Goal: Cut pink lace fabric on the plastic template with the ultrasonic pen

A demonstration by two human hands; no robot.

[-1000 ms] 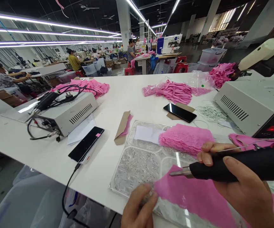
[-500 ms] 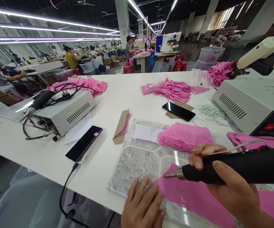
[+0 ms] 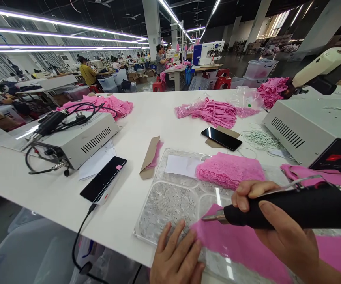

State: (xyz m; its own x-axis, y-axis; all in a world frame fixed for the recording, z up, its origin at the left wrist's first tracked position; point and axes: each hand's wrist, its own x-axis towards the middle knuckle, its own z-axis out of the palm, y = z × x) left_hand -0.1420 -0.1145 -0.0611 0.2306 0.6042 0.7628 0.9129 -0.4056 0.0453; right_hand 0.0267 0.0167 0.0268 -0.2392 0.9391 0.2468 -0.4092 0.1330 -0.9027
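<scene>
A black ultrasonic hand welder (image 3: 289, 205) with a metal tip lies in my right hand (image 3: 289, 232), fingers wrapped round its grip. Its tip touches or hovers just over the upper left corner of a pink fabric piece (image 3: 238, 244). My left hand (image 3: 178, 252) rests flat, fingers stretched, with the fingertips at the left edge of that fabric. Under both lies a clear patterned board (image 3: 167, 209) with rounded panels. Beyond the tool, a stack of pink lace pieces (image 3: 229, 169) sits on the board beside a white paper slip (image 3: 180, 165).
Grey power boxes stand left (image 3: 78, 138) and right (image 3: 306, 130). One phone (image 3: 103, 179) lies left with a cable, another phone (image 3: 221, 138) at the back. Pink straps (image 3: 213, 112), a folded brown card (image 3: 150, 157) and pale elastic cord (image 3: 261, 138) lie about. Co-workers sit farther off.
The view has shifted very slightly. Both hands, the welder and the fabric keep nearly the same places. At far left, a co-worker's arm has drawn back.
</scene>
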